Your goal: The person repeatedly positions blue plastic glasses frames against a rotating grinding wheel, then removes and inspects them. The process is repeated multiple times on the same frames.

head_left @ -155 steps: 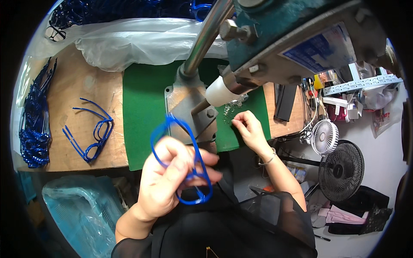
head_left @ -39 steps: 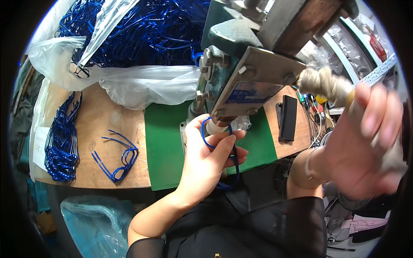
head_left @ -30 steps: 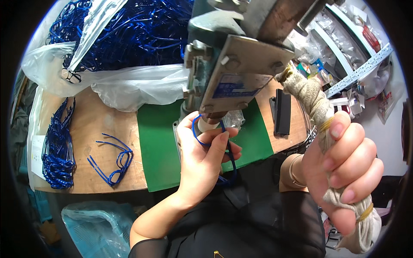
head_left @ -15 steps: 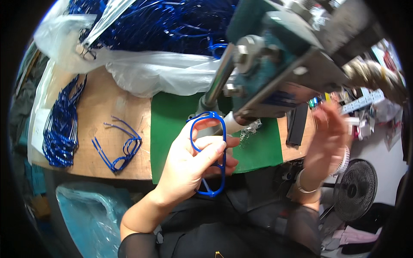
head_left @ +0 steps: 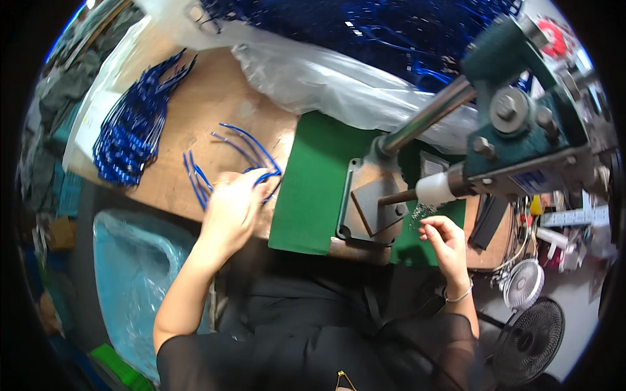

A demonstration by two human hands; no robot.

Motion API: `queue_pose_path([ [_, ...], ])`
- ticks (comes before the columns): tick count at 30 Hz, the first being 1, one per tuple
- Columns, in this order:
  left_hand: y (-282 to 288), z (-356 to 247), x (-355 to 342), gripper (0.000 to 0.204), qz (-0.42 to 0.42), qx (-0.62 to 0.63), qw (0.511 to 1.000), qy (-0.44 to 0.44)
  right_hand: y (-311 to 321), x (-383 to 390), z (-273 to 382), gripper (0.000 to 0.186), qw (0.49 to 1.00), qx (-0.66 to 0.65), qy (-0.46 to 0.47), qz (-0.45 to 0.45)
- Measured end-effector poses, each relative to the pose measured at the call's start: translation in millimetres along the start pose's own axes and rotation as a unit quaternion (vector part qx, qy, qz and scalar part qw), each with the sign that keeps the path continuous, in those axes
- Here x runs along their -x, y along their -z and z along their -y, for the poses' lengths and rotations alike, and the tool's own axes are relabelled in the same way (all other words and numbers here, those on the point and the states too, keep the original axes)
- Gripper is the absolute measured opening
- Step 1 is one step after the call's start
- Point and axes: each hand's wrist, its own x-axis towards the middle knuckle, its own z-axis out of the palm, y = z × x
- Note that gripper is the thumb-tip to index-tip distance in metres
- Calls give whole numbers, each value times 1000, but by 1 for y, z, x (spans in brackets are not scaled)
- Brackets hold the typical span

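Observation:
My left hand (head_left: 229,212) is over the wooden tabletop, left of the green mat. Its fingers are closed on a blue eyeglass frame (head_left: 266,174), part of which they cover. Thin blue temple arms (head_left: 195,176) show beside and beyond the hand; which frame each belongs to is hard to tell. My right hand (head_left: 447,242) is by a scatter of tiny silvery bits (head_left: 424,212) on the mat. Thumb and forefinger are pinched together, and anything between them is too small to make out. A dark green bench press (head_left: 502,111) rises between and beyond my hands, its white-collared rod (head_left: 435,188) above a metal base block (head_left: 378,207).
Stacked blue eyeglass frames (head_left: 134,127) lie at the table's left. A plastic-lined heap of blue frames (head_left: 365,32) fills the back. The green mat (head_left: 303,189) lies under the press. Below left hangs a blue plastic-lined bin (head_left: 130,274); a black fan (head_left: 528,339) stands lower right.
My left hand has carried the blue frame left and down to the frame on the table. My right hand has come inward to the silvery bits. The whole view has shifted.

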Motion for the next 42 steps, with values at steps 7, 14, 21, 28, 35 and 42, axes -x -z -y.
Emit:
queue_pose_path([
  [7, -34, 27, 15, 31, 49, -138, 981, 130, -1, -9, -15, 15, 997, -26, -56, 47],
  [14, -39, -25, -88, 41, -81, -2, 992, -92, -11, 4, -63, 10, 962, 224, 70, -140],
  [21, -127, -21, -180, 26, 24, -34, 988, -152, -21, 5, -56, 5, 925, 286, 178, -178],
  [28, -80, -61, -209, 17, -203, 145, 948, -196, -28, 0, -56, 5, 905, 328, 182, -202],
  [35, -120, -90, -285, 13, -144, -4, 935, -324, -28, -2, -55, 4, 892, 342, 214, -204],
  [42, -70, -73, -279, 11, -112, 39, 939, -322, -28, 0, -56, 4, 885, 349, 230, -206],
])
